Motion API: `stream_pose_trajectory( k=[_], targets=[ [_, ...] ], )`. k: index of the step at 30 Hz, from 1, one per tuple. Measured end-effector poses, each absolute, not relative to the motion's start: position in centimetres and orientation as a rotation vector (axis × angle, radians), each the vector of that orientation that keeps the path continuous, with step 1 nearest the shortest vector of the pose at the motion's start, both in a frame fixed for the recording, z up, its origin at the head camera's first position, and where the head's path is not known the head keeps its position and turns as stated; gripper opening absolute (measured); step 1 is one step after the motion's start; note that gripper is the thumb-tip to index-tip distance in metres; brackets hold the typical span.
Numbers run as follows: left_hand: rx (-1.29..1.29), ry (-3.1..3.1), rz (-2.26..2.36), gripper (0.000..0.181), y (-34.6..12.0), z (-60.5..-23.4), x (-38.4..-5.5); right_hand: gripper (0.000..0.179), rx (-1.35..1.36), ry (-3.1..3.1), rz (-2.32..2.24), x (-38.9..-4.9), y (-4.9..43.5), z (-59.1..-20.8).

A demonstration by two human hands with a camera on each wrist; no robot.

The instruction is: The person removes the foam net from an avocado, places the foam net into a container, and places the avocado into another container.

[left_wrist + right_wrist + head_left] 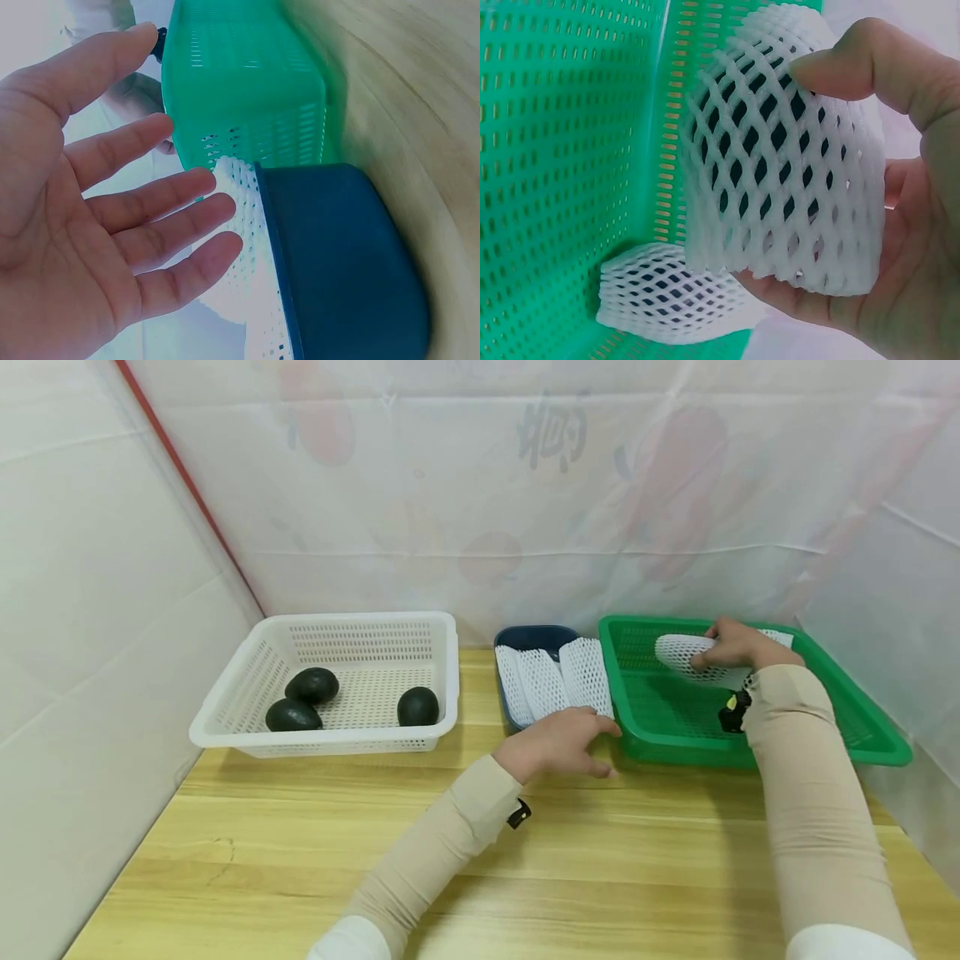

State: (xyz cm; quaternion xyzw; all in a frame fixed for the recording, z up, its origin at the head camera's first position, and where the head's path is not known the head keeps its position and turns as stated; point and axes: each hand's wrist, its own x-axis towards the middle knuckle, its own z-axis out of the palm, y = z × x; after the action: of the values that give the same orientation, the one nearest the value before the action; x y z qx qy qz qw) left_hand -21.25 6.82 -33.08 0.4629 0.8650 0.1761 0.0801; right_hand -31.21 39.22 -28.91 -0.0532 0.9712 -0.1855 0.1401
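My right hand [738,645] grips an avocado in a white foam net sleeve [681,653], inside the green basket [682,747]. In the right wrist view the thumb presses on the foam net [780,157], and dark skin shows through its mesh. A second netted avocado [675,296] lies in a corner of that basket. My left hand [558,743] hovers by the front of the navy container [536,635], fingers spread and holding nothing, near the green basket's left side. White foam net sleeves [543,681] fill the navy container [345,262] and stick up over its rim.
On the left stands a white plastic basket [360,743] with three bare avocados [294,715] in it. All the containers rest on a wooden table [300,843] along a pale printed curtain [480,485]. Similar sheeting hangs at both sides.
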Motion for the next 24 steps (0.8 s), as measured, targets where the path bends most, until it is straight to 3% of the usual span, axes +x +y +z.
stream_pose_trajectory(
  k=[24],
  targets=[
    [1.370, 2.643, 0.555, 0.050, 4.3, -33.3, -20.9, 0.063, -0.191, 2.856, -0.573, -28.6, 37.9, -27.9]
  ],
)
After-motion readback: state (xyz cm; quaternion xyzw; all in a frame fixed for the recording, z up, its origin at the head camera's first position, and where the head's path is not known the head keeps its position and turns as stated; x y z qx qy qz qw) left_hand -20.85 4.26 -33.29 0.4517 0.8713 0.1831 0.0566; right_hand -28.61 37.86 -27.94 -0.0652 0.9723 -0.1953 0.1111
